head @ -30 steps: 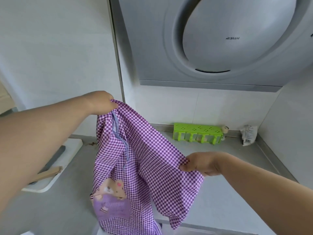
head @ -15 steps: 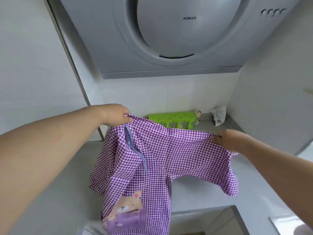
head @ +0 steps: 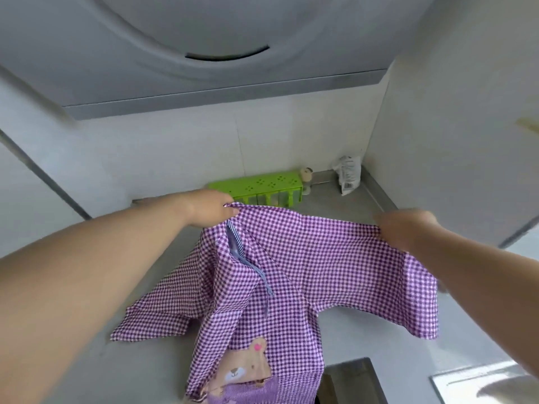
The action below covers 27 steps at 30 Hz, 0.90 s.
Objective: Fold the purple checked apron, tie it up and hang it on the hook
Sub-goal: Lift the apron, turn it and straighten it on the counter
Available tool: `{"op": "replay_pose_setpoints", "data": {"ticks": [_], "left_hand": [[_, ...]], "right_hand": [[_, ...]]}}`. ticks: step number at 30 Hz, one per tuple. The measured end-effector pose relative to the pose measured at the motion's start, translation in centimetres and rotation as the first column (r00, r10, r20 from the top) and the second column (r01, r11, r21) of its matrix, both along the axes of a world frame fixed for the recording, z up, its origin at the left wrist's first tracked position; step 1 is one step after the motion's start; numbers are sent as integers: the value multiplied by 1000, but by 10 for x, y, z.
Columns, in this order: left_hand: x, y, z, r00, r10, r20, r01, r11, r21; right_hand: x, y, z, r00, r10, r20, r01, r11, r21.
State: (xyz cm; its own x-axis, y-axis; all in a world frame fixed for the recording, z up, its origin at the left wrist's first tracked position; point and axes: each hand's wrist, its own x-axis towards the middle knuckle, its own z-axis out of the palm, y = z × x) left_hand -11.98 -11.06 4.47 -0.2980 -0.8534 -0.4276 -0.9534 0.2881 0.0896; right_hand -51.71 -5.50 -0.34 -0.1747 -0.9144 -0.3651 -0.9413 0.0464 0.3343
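Observation:
The purple checked apron is stretched in the air above the grey counter. My left hand pinches its top edge at the left. My right hand grips the top edge at the right, and a flap hangs below it. A striped strap dangles down the apron's middle. A bear patch shows low on the cloth, which drapes over the counter's front edge. No hook is in view.
A green perforated rack stands against the back wall, with a small plastic packet in the corner beside it. A grey range hood hangs overhead. The right wall is close to my right hand.
My right hand has lifted and moved right, pulling the apron's top edge out wide. The left hand has come lower and nearer the rack. The view has swung to the right.

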Motion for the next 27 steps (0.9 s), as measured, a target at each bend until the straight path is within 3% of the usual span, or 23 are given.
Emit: {"op": "replay_pose_setpoints", "data": {"ticks": [3, 5, 7, 9, 13, 15, 20, 24, 27], "left_hand": [[-28, -21, -31, 1000, 4, 4, -4, 998, 56], [-41, -29, -50, 1000, 11, 8, -12, 998, 68], [-52, -37, -68, 1000, 28, 4, -28, 997, 66], [-62, -43, -85, 999, 52, -13, -51, 995, 87], [-71, -43, -107, 995, 88, -39, -85, 993, 85], [-70, -42, -116, 992, 121, -30, -118, 988, 101], [-54, -30, -131, 950, 305, -65, -298, 949, 107], [-32, -27, -137, 939, 341, -32, -339, 939, 67], [-14, -26, -141, 944, 328, 21, -328, 936, 127]], "right_hand": [[-18, -23, -17, 995, -66, -79, 63, 997, -47], [-21, -33, -29, 996, -82, -41, 75, 985, -153], [-17, -41, -50, 994, -26, 105, 54, 960, -275], [2, -40, -74, 943, 68, 327, 21, 965, -261], [57, -20, -118, 724, 399, 563, -373, 913, -166], [78, -14, -136, 677, 419, 605, -473, 877, -78], [92, -10, -170, 821, 339, 459, -442, 887, 134], [88, -15, -175, 905, 228, 358, -300, 941, 160], [89, -25, -172, 954, 150, 259, -195, 969, 155]]}}
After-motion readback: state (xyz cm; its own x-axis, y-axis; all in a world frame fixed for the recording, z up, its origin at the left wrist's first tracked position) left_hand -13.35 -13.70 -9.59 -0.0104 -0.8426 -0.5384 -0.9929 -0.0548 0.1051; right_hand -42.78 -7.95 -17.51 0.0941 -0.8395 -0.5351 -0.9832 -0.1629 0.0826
